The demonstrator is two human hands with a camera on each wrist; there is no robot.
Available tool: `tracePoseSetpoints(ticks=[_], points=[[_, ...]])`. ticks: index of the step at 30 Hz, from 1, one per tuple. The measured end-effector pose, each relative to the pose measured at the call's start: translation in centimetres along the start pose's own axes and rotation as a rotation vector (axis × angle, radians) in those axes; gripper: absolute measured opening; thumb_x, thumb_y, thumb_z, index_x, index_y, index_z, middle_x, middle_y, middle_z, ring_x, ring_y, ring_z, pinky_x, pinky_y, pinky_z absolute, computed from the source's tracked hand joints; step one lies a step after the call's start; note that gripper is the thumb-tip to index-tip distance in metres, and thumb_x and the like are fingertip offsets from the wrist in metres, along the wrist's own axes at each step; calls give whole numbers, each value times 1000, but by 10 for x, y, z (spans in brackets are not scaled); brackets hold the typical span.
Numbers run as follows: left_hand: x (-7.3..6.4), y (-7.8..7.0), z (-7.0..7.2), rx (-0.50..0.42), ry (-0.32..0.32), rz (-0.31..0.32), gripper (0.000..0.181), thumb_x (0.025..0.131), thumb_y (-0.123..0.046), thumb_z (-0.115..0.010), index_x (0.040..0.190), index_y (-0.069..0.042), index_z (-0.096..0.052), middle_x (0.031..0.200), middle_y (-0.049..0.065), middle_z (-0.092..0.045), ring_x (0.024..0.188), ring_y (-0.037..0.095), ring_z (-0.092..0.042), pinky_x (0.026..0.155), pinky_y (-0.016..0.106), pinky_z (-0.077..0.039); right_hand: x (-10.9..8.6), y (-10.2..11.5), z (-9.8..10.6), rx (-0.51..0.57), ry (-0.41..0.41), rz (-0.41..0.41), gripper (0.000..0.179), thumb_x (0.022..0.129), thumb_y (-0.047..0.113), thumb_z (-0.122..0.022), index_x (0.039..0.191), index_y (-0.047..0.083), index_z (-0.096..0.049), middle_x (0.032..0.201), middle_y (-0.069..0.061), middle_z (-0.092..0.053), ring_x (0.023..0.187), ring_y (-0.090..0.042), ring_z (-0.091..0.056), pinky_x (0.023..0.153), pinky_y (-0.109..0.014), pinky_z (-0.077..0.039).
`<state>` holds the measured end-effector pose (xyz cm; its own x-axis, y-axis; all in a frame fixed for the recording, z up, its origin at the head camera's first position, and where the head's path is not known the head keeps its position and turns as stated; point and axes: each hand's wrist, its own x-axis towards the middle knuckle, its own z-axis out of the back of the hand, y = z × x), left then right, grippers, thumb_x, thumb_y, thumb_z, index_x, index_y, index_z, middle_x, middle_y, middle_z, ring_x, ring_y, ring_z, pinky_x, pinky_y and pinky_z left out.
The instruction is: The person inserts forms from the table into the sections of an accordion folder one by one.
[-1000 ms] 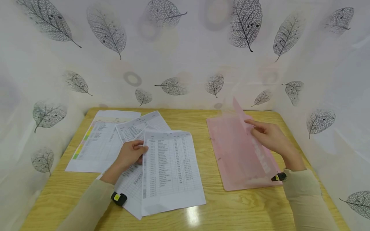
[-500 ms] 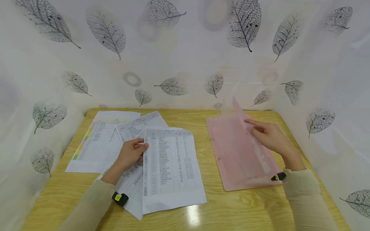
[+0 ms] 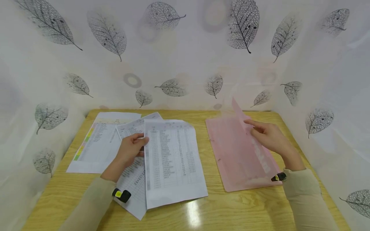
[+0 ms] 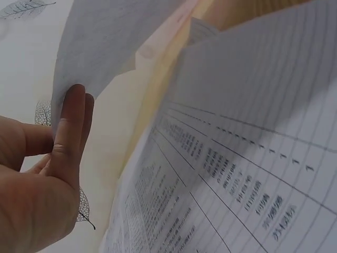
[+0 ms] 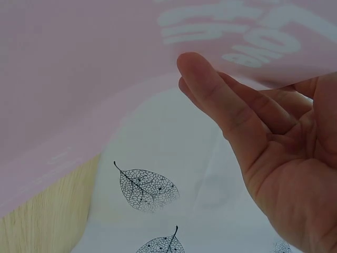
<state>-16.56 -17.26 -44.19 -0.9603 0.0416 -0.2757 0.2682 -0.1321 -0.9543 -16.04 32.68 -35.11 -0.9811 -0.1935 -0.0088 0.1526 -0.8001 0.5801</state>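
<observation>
My left hand pinches the left edge of a printed table sheet between thumb and fingers. The sheet tilts up over the table, and the left wrist view shows its lifted part above another printed page. Below the hand, that second printed page lies slanted on the wood. At the right, my right hand holds up the cover of a pink folder by its edge. White lettering marks the cover, and the fingers lie under it in the right wrist view.
A sheet with yellow and green marked rows lies at the table's back left, partly under the slanted page. The wooden table is enclosed by a white curtain with leaf prints.
My left hand has raised the printed sheet a little, away from me and slightly right, off the slanted page. The right hand and the pink folder stay as they were.
</observation>
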Motion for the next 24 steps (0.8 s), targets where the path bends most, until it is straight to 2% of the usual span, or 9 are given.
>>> tracePoseSetpoints(ticks=[6, 11, 18, 24], points=[[2, -6, -4, -52, 5, 0, 53, 107, -21, -62, 153, 2, -49, 112, 5, -78, 83, 7, -75, 71, 25, -65, 1, 1, -1, -13, -9, 11, 44, 109, 27, -55, 151, 17, -59, 60, 8, -32, 47, -6, -27, 47, -27, -35], [4, -12, -12, -120, 23, -14, 53, 107, -19, -62, 152, 4, -49, 103, -1, -78, 81, 7, -76, 70, 25, -65, 2, 2, -1, -20, -10, 19, 43, 109, 25, -55, 151, 18, -59, 60, 9, -31, 47, -6, -28, 46, -26, -34], [7, -23, -27, -218, 60, -30, 52, 107, -15, -62, 151, 8, -48, 98, -3, -78, 77, 9, -76, 68, 25, -65, 3, 3, -1, -22, -10, 12, 44, 108, 26, -55, 151, 17, -59, 62, 8, -31, 49, -6, -29, 49, -26, -35], [12, -30, -38, -231, 75, -60, 47, 107, -14, -61, 148, 8, -52, 99, 0, -78, 78, 10, -77, 69, 26, -65, 3, 3, -1, -26, -16, 12, 44, 108, 26, -54, 151, 18, -60, 62, 9, -30, 50, -6, -29, 50, -26, -35]])
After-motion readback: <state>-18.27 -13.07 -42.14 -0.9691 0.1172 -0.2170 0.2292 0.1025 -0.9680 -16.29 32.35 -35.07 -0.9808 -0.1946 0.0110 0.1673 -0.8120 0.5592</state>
